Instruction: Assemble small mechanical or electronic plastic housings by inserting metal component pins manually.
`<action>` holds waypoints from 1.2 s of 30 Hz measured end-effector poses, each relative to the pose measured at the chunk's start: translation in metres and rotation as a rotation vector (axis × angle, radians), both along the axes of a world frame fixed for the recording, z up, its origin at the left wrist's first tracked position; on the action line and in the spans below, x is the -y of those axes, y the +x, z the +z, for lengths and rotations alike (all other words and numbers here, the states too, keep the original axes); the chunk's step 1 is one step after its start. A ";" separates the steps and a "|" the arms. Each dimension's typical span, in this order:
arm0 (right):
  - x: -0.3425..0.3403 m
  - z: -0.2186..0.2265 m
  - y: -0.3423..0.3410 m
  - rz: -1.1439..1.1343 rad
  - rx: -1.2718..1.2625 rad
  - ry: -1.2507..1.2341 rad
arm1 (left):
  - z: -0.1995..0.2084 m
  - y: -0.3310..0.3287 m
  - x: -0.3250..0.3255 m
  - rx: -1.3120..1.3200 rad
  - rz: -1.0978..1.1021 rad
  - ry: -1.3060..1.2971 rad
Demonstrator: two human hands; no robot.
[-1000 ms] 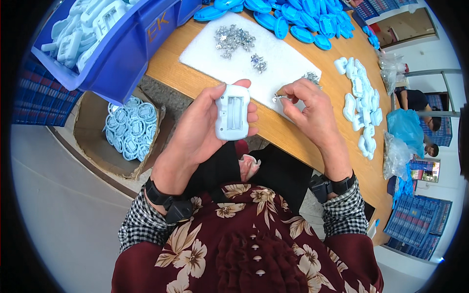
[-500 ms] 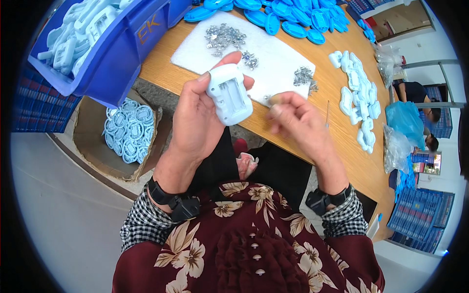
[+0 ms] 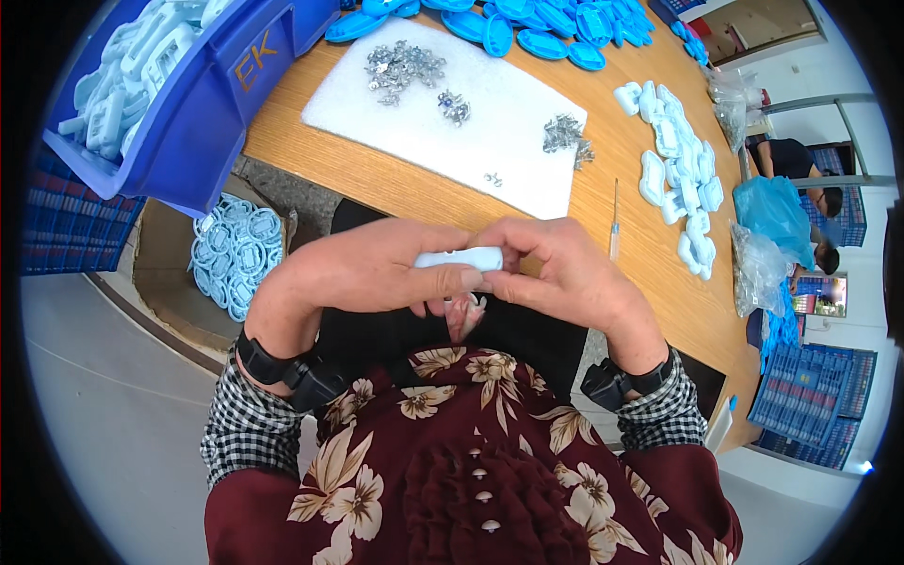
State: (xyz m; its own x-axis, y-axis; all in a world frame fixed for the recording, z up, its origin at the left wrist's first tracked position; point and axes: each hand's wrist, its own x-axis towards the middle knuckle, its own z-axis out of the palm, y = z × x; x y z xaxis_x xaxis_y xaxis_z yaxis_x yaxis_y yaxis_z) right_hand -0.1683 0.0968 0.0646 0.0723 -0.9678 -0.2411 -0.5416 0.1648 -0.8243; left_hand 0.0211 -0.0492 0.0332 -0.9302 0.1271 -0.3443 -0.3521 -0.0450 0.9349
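Note:
A pale blue plastic casing (image 3: 476,257) is held edge-on above my lap, just off the table's near edge. My left hand (image 3: 367,268) is closed round it from the left, thumb along the near side. At the casing's right end, the bent fingers of my right hand (image 3: 570,278) press together against it; anything small between them is hidden. Beyond both hands lies a white foam sheet (image 3: 344,108) with small metal pieces in separate heaps: a large heap (image 3: 405,71), a smaller one (image 3: 454,108), one at the right edge (image 3: 563,134), and a few loose pieces (image 3: 493,180) nearest me.
A thin screwdriver (image 3: 615,231) lies right of the foam. Similar pale casings (image 3: 692,174) lie farther right, blue oval parts (image 3: 565,47) at the back. A blue bin (image 3: 202,122) of casings stands left, above a cardboard box (image 3: 169,282) of round parts. Other people are far right.
My left hand has lowered the casing and tipped it from open side up to edge-on. My right hand has moved left from the foam's near edge to the casing.

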 end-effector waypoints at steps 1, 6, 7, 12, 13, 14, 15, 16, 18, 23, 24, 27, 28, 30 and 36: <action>0.000 0.000 -0.004 -0.052 0.022 -0.028 | -0.006 0.002 -0.003 -0.079 0.045 0.063; 0.017 -0.033 -0.022 -0.404 -0.326 -0.236 | -0.031 0.007 -0.016 -0.152 0.493 0.402; 0.022 -0.036 -0.021 -0.380 -0.415 -0.212 | -0.034 0.004 -0.017 -0.173 0.542 0.448; 0.027 -0.040 -0.023 -0.277 -0.506 -0.370 | -0.027 -0.010 -0.021 -0.211 0.782 0.549; 0.026 -0.034 -0.022 -0.260 -0.506 -0.394 | -0.027 -0.012 -0.020 -0.214 0.808 0.536; 0.024 -0.029 -0.020 -0.244 -0.477 -0.405 | -0.026 -0.016 -0.020 -0.217 0.828 0.524; 0.022 -0.024 -0.017 -0.228 -0.448 -0.416 | -0.025 -0.020 -0.019 -0.220 0.848 0.512; 0.021 -0.019 -0.015 -0.212 -0.419 -0.427 | -0.025 -0.024 -0.020 -0.229 0.842 0.504; 0.021 -0.012 -0.012 -0.145 -0.408 -0.476 | -0.027 -0.030 -0.021 -0.241 0.832 0.486; 0.018 -0.012 -0.011 -0.150 -0.406 -0.517 | -0.033 -0.037 -0.022 -0.240 0.787 0.540; 0.017 -0.012 -0.009 -0.195 -0.389 -0.495 | -0.033 -0.037 -0.023 -0.230 0.790 0.551; 0.013 -0.014 -0.001 -0.342 -0.223 -0.339 | -0.031 -0.040 -0.029 -0.253 0.880 0.564; 0.013 -0.015 0.001 -0.391 -0.148 -0.271 | -0.033 -0.040 -0.029 -0.256 0.889 0.576; 0.011 -0.021 -0.002 -0.407 0.035 -0.200 | -0.036 -0.043 -0.030 -0.263 0.898 0.606; 0.015 -0.018 -0.007 -0.401 -0.058 -0.356 | -0.035 -0.039 -0.032 -0.266 0.831 0.828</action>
